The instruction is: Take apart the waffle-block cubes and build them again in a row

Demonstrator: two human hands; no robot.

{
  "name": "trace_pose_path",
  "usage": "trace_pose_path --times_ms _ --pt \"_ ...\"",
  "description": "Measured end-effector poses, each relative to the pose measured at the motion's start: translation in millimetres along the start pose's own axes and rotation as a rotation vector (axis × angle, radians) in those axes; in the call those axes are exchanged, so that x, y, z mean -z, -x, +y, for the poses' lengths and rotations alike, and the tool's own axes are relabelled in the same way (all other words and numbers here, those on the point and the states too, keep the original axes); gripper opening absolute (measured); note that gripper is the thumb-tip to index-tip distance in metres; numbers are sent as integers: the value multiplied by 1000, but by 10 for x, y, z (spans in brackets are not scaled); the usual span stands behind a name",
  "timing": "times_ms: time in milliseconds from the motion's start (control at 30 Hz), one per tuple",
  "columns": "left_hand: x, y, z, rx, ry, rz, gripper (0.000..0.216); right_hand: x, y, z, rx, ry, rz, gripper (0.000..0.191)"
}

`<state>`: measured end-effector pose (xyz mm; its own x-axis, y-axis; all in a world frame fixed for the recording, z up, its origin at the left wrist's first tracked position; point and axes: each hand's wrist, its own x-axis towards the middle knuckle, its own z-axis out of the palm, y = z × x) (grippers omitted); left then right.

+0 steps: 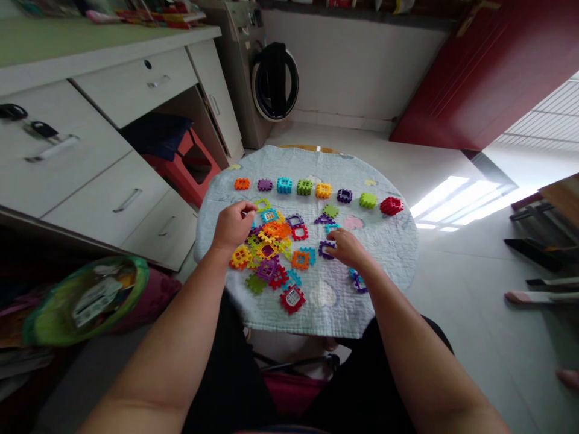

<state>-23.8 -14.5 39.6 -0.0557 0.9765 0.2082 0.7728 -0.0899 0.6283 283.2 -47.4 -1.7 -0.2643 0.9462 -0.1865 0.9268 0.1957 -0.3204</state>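
My left hand [233,226] hovers at the left side of a loose pile of plastic interlocking building tiles [268,234], its fingers curled together. Close to its fingertips lies a lime frame tile [263,205]; whether the fingers hold anything is hidden. On the right, my right hand [347,247] has its fingers closed at the edge of a dark purple frame tile [324,249]. Just beyond that hand are a light blue tile [332,228], a purple triangular tile [324,220] and a green tile [331,210]. A blue and purple tile pair [359,281] sits beneath my right forearm.
Along the far side of the cloth-covered round table [325,313] runs a row of small stacks, from an orange stack [242,184] to a red stack [391,206]. A red stool [194,163], drawers [129,199] and a bin [140,283] stand left. Beyond is a washing machine [246,72].
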Motion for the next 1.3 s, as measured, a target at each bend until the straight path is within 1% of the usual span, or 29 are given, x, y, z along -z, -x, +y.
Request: trace_pose_path --times_ms 67,100,167,233,300,367,467,500,567,667,767,833,900,933,967,1033,1067,1133,1200,1267,1300 --pt "26 -31 -84 45 16 25 27 -90 22 -96 16 87 -25 26" --pt "21 -40 -120 54 19 14 28 -126 32 -133 11 125 -34 28" --pt "-11 -50 -173 48 10 -45 28 -170 41 -170 -1 177 -43 29" --pt "-58 -55 -193 18 -16 -116 27 -160 29 -143 5 175 -39 31" --pt "-105 -56 -185 -17 -46 -163 27 -89 8 -48 16 100 -11 33" --pt "-149 -56 -163 -48 -72 -188 27 32 5 100 -2 -53 55 34" --pt "-208 -54 -128 -94 -102 -222 27 223 76 337 -99 -330 156 37" --pt "-227 -52 -115 -110 -107 -230 28 266 114 396 -131 -389 167 37" --pt "-264 -44 -81 -135 -110 -250 29 302 182 454 -167 -421 174 36" --pt "-320 -19 -12 -159 -114 -283 31 259 201 394 -107 -367 190 36" --pt "-370 9 37 -192 -122 -302 30 211 153 275 8 -332 226 47" --pt "-389 18 44 -212 -126 -312 30 218 172 252 26 -265 238 52" --pt "-394 18 38 -219 -121 -315 30 241 286 294 -22 -156 166 41" --pt "-393 14 34 -216 -116 -313 30 246 378 328 -63 -97 102 32" --pt "-390 10 31 -213 -109 -309 30 240 486 362 -101 -44 9 27" --pt "-387 2 31 -210 -96 -299 30 182 711 403 -154 46 -130 33" --pt "-388 0 33 -211 -89 -296 30 133 809 404 -185 87 -170 40" --pt "-394 0 41 -217 -77 -290 29 16 948 371 -264 153 -205 52" --pt "-399 6 50 -224 -71 -289 28 -81 1000 326 -311 189 -215 59" --pt "-398 13 56 -228 -64 -288 27 -117 989 305 -317 199 -216 54" --pt "-394 16 58 -228 -60 -286 27 -109 971 304 -305 193 -216 46"
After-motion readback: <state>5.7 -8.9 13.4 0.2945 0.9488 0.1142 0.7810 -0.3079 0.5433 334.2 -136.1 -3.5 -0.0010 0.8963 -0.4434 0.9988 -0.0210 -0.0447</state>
